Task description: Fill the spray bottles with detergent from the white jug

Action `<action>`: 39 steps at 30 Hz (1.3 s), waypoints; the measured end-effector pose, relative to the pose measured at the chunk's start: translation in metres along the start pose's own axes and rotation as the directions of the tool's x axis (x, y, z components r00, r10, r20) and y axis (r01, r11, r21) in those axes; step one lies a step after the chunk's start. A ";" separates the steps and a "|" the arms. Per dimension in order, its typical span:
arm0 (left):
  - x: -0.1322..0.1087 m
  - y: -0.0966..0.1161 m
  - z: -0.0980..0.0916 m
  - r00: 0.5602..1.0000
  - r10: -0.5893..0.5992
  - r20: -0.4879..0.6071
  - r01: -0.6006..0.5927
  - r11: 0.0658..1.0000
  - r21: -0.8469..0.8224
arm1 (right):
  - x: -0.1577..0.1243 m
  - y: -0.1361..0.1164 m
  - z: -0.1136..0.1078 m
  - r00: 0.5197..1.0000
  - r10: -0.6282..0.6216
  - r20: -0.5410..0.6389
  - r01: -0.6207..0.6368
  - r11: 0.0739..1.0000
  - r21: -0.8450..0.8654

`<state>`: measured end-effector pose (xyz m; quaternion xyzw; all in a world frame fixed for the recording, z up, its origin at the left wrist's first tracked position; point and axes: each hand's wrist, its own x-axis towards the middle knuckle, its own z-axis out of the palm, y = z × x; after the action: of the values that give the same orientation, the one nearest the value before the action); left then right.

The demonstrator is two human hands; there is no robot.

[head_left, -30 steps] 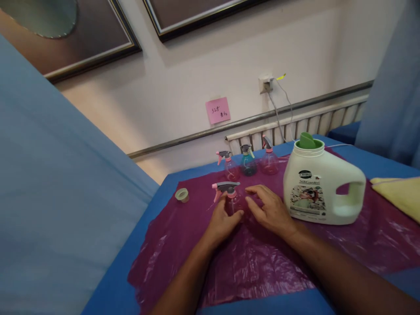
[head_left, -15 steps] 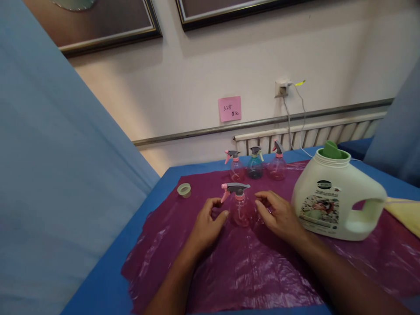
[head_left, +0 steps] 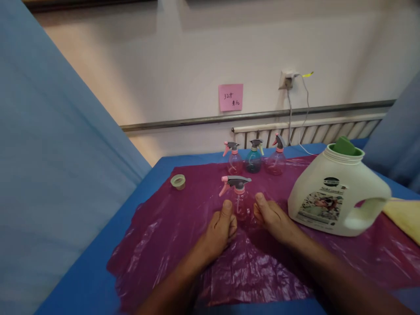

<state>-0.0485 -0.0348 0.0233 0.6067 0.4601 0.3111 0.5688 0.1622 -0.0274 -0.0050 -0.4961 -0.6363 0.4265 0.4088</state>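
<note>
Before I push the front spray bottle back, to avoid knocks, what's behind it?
In a row: a pink bottle, a teal bottle, another pink bottle. Purple sheet hidden by the trigger head of the front bottle cannot be seen.

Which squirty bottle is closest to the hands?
The front pink spray bottle, standing between the left hand and right hand; the other three spray bottles stand in a row behind.

Pale wall (head_left: 183,65) with grey rail (head_left: 183,122), white radiator (head_left: 311,124), blue curtain (head_left: 59,166).
</note>
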 end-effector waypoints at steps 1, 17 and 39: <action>0.000 0.001 0.004 1.000 -0.008 0.003 0.008 1.000 -0.012 | 0.001 0.000 0.001 0.999 0.027 0.024 -0.028 0.999 0.038; 0.007 0.001 -0.012 0.992 0.033 -0.120 -0.036 0.999 -0.027 | 0.002 -0.007 -0.006 0.999 0.034 -0.027 -0.033 0.999 0.042; 0.043 -0.007 -0.010 0.840 0.409 -0.355 -0.461 0.885 -0.070 | 0.018 0.015 0.013 0.959 -0.241 -0.149 0.209 0.957 -0.202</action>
<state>-0.0421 0.0081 0.0114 0.5892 0.3735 0.5637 0.4422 0.1508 -0.0099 -0.0214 -0.4906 -0.6879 0.2720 0.4605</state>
